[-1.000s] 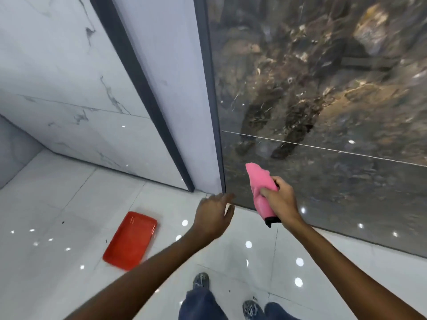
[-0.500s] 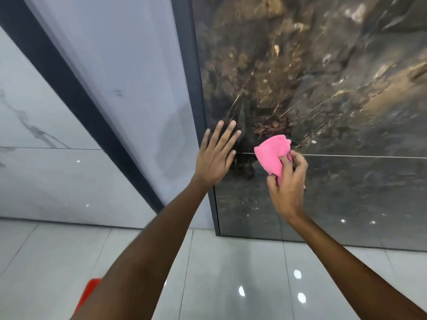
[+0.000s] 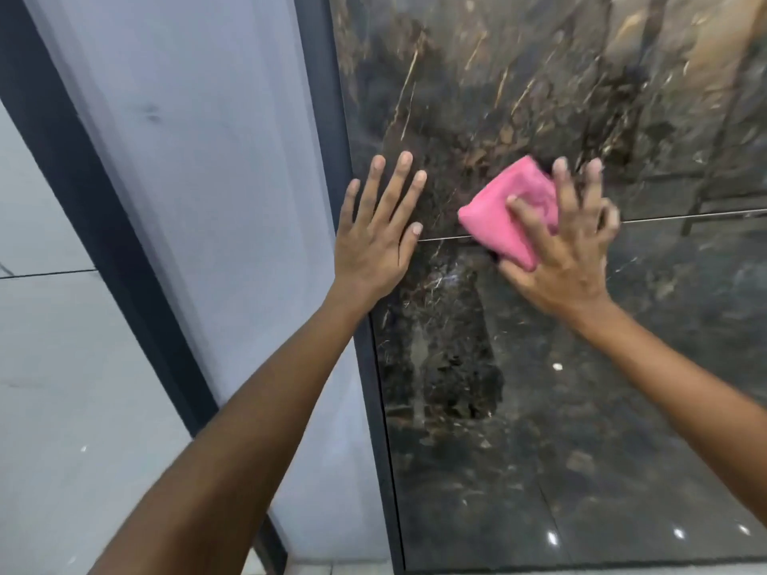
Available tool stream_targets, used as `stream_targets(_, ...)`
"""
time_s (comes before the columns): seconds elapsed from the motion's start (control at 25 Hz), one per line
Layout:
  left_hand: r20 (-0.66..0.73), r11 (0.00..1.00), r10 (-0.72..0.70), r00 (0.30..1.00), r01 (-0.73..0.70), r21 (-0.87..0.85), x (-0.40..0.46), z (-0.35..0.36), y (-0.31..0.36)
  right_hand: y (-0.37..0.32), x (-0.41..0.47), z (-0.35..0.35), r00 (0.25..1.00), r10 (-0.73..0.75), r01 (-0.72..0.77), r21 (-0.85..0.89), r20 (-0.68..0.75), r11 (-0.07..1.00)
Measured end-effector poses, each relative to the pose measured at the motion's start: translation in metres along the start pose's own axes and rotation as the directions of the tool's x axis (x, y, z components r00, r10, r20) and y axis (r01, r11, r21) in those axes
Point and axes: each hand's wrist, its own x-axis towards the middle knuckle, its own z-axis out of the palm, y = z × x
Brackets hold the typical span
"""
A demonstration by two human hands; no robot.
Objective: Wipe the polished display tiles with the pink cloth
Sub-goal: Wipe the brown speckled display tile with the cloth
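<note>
The dark brown marble-look display tiles fill the right of the view, polished enough to show ceiling lights low down, with a thin horizontal joint running across at hand height. To their left a black frame strip divides them from a pale grey panel, and a second dark strip slants across further left before white marble tiles.

The left hand lies flat against the dark tile's left edge, fingers straight and spread, holding nothing; it reads as a brace. The right hand presses the pink cloth onto the tile with splayed fingers laid over it and the thumb under its lower edge. The fingers are motion-blurred, so how firmly they curl into the fabric is hard to tell.

The cloth is folded into a compact pad sitting right on the joint, mostly on the upper tile. Its long axis runs diagonally, from the lower left corner near the joint up to the right, toward the fingertips.

Wiping looks barely begun: the cloth covers one small patch near the left edge, and no cleaned area stands out from the rest. The broad upper and lower tiles to the right appear left to do.
</note>
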Motion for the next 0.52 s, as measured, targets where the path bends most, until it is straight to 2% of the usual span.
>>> stream_targets(0.04, -0.020, 1.000, 0.020, 1.000, -0.020, -0.005, 0.001, -0.001, -0.005, 0.013, 0.009, -0.002, 0.994, 0.107, -0.107, 0.017, -0.027, 0.994)
stream_targets(0.12, -0.070, 0.992, 0.119, 0.990, -0.116, 0.043, 0.001, -0.002, -0.019, 0.016, 0.014, 0.000, 0.904, 0.422, -0.408, 0.154, -0.074, 0.900)
stream_targets(0.16, -0.084, 0.981, 0.179, 0.980, -0.172, 0.084, 0.000, -0.001, -0.027, -0.001, 0.005, 0.004, 0.895, 0.442, -0.423, 0.196, -0.063, 0.885)
stream_targets(0.2, -0.092, 0.969, 0.229, 0.969, -0.217, 0.121, 0.000, 0.000, -0.035, -0.023, -0.015, 0.016, 0.943, 0.328, -0.313, 0.190, -0.052, 0.931)
stream_targets(0.24, -0.099, 0.959, 0.258, 0.961, -0.242, 0.144, -0.001, 0.002, -0.040, -0.049, -0.049, 0.034, 0.996, 0.080, -0.075, 0.161, -0.024, 0.984)
stream_targets(0.28, -0.110, 0.957, 0.265, 0.958, -0.246, 0.155, -0.004, 0.004, -0.042, -0.074, -0.091, 0.049, 0.969, -0.242, 0.234, 0.125, 0.055, 0.964)
stream_targets(0.32, -0.112, 0.959, 0.258, 0.960, -0.239, 0.153, -0.006, 0.006, -0.042, -0.088, -0.133, 0.056, 0.831, -0.527, 0.520, 0.088, 0.179, 0.850)
stream_targets(0.36, -0.106, 0.963, 0.245, 0.964, -0.229, 0.142, -0.006, 0.006, -0.041, -0.085, -0.161, 0.056, 0.675, -0.684, 0.698, 0.060, 0.275, 0.713)
stream_targets(0.4, -0.099, 0.968, 0.231, 0.968, -0.218, 0.127, -0.007, 0.007, -0.041, -0.069, -0.167, 0.052, 0.596, -0.746, 0.769, 0.056, 0.295, 0.637)
stream_targets(0.44, -0.097, 0.972, 0.218, 0.971, -0.207, 0.113, -0.008, 0.007, -0.040, -0.047, -0.153, 0.048, 0.626, -0.744, 0.761, 0.026, 0.236, 0.648)
stream_targets(0.48, -0.097, 0.976, 0.204, 0.974, -0.194, 0.099, -0.008, 0.007, -0.039, -0.026, -0.125, 0.042, 0.755, -0.641, 0.647, 0.001, 0.141, 0.762)
stream_targets(0.52, -0.100, 0.980, 0.187, 0.977, -0.179, 0.084, -0.008, 0.007, -0.038, -0.007, -0.087, 0.032, 0.902, -0.429, 0.429, 0.018, 0.039, 0.903)
